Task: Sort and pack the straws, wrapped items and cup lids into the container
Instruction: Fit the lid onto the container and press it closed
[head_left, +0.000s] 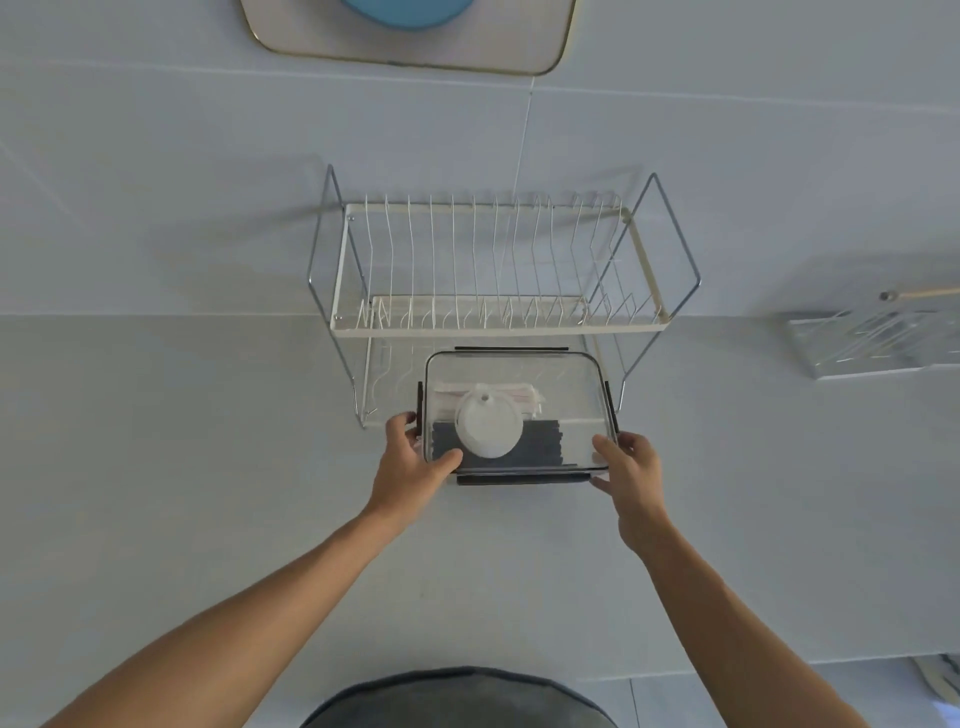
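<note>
A clear plastic container (566, 379) with a transparent lid and black side clips sits partly under the lower tier of the dish rack. Inside it lie black straws (540, 441) along the near side, white wrapped items (447, 397) at the back left, and a white cup lid (488, 423) on top of them. My left hand (410, 462) grips the container's near left corner, thumb on the lid. My right hand (626, 467) grips its near right corner, thumb on top and fingers under the edge.
A two-tier white wire dish rack (498, 270) with chrome legs stands against the wall on the pale counter. A clear acrylic stand (878, 338) sits at the right. A framed mirror (410, 31) hangs on the wall above.
</note>
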